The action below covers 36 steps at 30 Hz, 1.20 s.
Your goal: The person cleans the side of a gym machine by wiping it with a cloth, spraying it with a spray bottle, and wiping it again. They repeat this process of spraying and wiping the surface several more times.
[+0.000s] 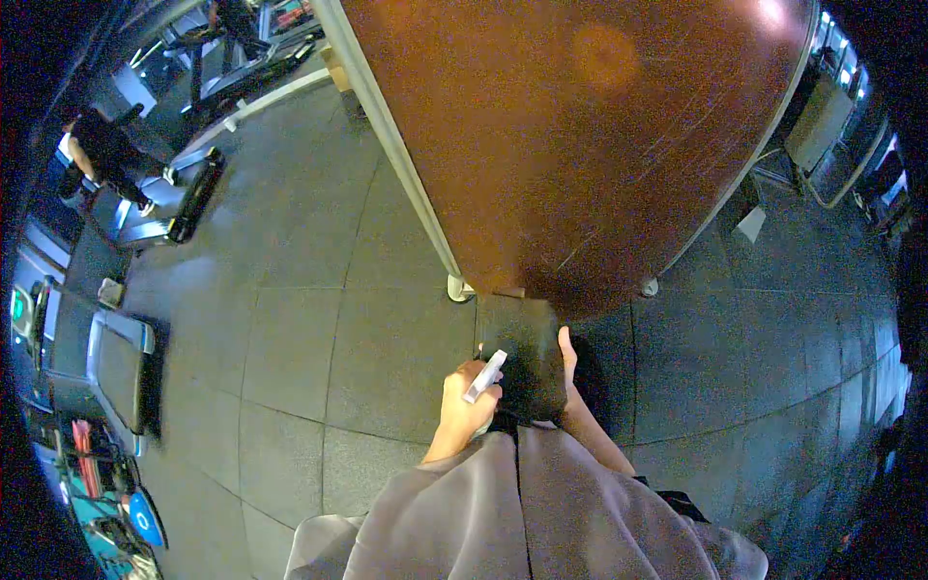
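A dark, flat rectangular object is in front of my body, at the near end of a large reddish-brown board. My left hand is at its left side, with fingers curled around a small white object that slants up to the right. My right hand grips the dark object's right edge, thumb pointing up along it; its other fingers are hidden. Grey clothing covers my body below both hands.
The board has a pale frame and feet on the dark tiled floor. At left, a person is by a treadmill; another machine stands nearer. A metal-framed chair is at upper right.
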Each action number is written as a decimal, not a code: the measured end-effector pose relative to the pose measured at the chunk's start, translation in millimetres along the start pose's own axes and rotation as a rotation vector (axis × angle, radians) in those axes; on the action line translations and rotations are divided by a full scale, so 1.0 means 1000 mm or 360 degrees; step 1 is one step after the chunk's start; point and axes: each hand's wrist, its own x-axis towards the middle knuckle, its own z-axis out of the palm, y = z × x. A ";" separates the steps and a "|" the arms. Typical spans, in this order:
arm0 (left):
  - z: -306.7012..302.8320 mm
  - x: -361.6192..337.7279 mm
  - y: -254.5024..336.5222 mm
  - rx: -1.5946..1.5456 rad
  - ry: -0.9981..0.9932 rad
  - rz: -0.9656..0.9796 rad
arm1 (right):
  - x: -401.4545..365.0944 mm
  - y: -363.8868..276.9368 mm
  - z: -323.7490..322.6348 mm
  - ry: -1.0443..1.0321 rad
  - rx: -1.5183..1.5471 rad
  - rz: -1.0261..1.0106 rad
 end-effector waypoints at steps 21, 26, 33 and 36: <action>-0.004 -0.001 -0.010 -0.0033 0.0263 0.0016 | -0.003 -0.007 -0.001 0.0069 0.0045 -0.0024; -0.003 0.000 -0.009 0.0048 0.0250 -0.0074 | -0.003 -0.008 -0.008 0.0113 0.0022 -0.0012; -0.003 0.002 -0.006 0.0131 0.0264 -0.0094 | -0.001 -0.010 -0.012 0.0182 -0.0045 -0.0019; -0.003 0.000 0.003 0.0056 0.0149 -0.0076 | 0.000 -0.009 -0.014 0.0155 -0.0030 0.0010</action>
